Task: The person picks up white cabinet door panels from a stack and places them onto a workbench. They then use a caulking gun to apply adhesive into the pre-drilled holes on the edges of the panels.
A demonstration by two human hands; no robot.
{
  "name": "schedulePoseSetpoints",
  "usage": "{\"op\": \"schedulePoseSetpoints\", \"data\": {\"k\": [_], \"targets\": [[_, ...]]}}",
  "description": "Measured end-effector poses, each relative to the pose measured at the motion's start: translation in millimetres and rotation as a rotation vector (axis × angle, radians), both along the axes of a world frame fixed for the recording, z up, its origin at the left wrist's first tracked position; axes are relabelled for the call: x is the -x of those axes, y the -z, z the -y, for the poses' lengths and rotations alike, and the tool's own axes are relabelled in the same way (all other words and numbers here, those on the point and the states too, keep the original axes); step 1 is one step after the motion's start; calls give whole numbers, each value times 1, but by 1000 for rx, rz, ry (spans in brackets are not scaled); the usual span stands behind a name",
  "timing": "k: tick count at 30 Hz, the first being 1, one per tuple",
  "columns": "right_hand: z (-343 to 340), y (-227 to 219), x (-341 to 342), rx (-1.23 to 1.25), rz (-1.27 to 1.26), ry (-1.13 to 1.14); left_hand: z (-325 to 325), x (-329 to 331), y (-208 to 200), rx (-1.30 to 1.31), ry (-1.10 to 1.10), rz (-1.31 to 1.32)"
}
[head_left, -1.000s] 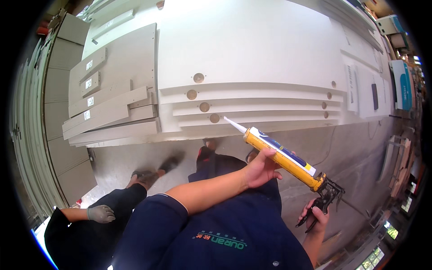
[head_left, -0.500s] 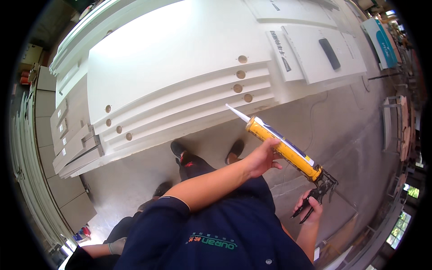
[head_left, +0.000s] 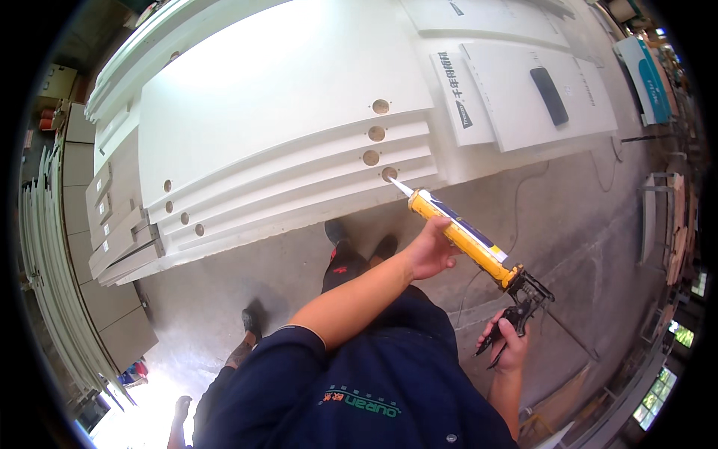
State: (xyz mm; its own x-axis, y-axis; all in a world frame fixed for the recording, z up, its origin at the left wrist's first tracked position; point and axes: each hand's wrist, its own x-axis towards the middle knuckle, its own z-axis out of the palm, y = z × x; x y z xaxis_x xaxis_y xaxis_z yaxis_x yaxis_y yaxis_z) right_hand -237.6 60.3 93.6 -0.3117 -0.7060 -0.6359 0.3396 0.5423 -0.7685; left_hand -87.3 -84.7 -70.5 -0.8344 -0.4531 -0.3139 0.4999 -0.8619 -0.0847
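A yellow caulking gun (head_left: 467, 241) with a white nozzle lies across both my hands. My left hand (head_left: 431, 251) is wrapped round its barrel near the front. My right hand (head_left: 508, 343) grips the black handle and trigger at the rear. The nozzle tip is at the round hole nearest the front edge, at the right end of the lowest white panel (head_left: 299, 202); whether it touches cannot be made out. Several white panels lie stepped on one another, each showing round brown holes near its ends.
To the right lie white boards (head_left: 523, 112) with a black phone-like object (head_left: 550, 96) on top. Grey-brown panel pieces (head_left: 123, 239) are stacked at the left end. A co-worker's leg and shoe (head_left: 252, 320) show at the lower left. A cable (head_left: 517, 202) runs along the floor.
The nozzle tip has come from in front of the panels to the hole of the lowest panel. The co-worker at the lower left has shifted. Both hands keep their hold.
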Motion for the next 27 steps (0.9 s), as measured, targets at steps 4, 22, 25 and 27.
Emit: {"op": "schedulePoseSetpoints", "data": {"k": [4, 22, 25, 27], "targets": [[2, -5, -2, -10, -41, -24, 1, 1, 1, -12, -20, -46], [-5, 2, 3, 45, 40, 9, 10, -15, -19, 97, 10, 22], [2, -3, -2, 37, 46, 1, 10, -16, -19, 54, -23, 35], [8, -9, -8, 39, 29, -11, 10, -15, -20, 28, -41, 29]]}}
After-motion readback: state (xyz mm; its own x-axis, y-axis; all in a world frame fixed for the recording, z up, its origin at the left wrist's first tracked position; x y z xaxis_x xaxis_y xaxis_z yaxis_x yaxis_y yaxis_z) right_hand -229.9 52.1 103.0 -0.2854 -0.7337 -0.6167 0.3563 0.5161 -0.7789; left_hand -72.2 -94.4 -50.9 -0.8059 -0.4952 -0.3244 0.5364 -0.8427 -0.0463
